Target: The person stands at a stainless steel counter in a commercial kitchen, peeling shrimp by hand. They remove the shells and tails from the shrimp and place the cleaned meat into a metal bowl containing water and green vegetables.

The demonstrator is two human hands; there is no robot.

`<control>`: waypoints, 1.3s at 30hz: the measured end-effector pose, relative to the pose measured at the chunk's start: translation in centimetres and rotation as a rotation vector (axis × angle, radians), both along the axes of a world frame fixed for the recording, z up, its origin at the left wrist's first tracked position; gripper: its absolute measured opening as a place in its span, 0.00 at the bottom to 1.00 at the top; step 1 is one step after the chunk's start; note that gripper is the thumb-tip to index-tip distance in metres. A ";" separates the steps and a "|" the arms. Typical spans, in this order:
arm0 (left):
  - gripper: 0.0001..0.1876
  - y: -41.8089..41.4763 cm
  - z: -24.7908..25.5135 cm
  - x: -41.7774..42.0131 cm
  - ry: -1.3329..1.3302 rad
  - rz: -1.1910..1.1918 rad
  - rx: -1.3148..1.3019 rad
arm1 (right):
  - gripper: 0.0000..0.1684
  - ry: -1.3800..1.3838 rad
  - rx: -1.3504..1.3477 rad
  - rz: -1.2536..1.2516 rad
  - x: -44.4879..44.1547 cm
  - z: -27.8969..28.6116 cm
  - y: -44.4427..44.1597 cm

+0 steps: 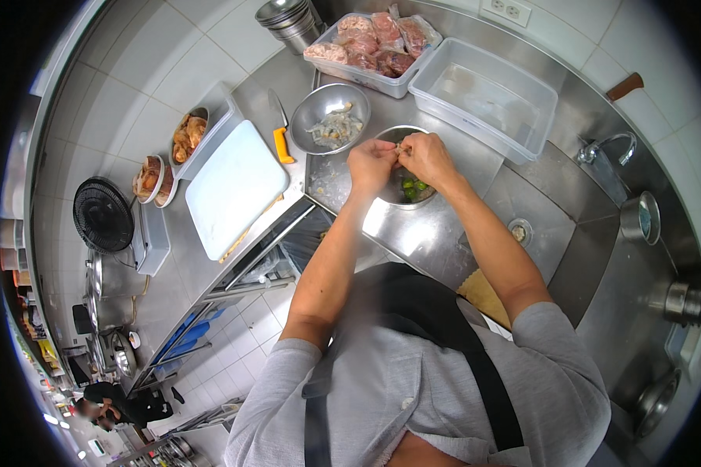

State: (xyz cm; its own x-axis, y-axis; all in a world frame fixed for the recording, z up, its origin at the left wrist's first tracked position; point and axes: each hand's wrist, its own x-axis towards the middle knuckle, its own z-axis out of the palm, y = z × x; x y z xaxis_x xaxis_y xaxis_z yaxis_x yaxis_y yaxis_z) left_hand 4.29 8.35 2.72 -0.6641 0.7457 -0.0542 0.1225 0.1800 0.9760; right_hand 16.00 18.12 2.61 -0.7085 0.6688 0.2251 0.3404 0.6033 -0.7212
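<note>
Both my left hand (pixel 374 165) and my right hand (pixel 425 156) are over a round steel bowl (pixel 406 205), fingertips together on a small pale piece (pixel 399 149) that looks like a shrimp. Green pieces (pixel 412 188), perhaps cut limes, lie in the bowl below with greyish bits. To the left, a second steel bowl (pixel 301 125) holds peeled raw shrimp (pixel 334 128). A knife with a yellow handle (pixel 282 146) lies left of that bowl, beside a white cutting board (pixel 236 190).
Behind stand a plastic tub of bagged raw meat (pixel 380 44) and an empty clear tub (pixel 485 96). At the right are a sink drain (pixel 519 231) and a faucet (pixel 610 149). A black fan (pixel 103 214) stands left. A person in black (pixel 125 404) is far off, lower left.
</note>
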 end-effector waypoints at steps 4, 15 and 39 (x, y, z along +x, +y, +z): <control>0.08 -0.1 -0.7 -0.4 -0.049 -0.066 0.034 | 0.09 0.030 -0.100 0.018 -0.2 -0.8 1.1; 0.10 -0.4 -1.1 -1.3 -0.163 -0.111 0.083 | 0.14 0.045 -0.247 0.066 0.1 -1.1 2.3; 0.07 -0.1 -0.6 -0.6 -0.110 -0.011 0.040 | 0.09 -0.071 -0.186 0.080 -0.1 0.4 1.4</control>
State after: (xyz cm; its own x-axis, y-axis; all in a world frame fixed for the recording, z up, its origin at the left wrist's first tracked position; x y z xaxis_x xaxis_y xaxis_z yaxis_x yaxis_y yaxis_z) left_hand 3.66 8.21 2.16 -0.6475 0.7560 -0.0957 0.0163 0.1393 0.9901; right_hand 15.85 19.52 3.00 -0.7710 0.6348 0.0503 0.3508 0.4893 -0.7984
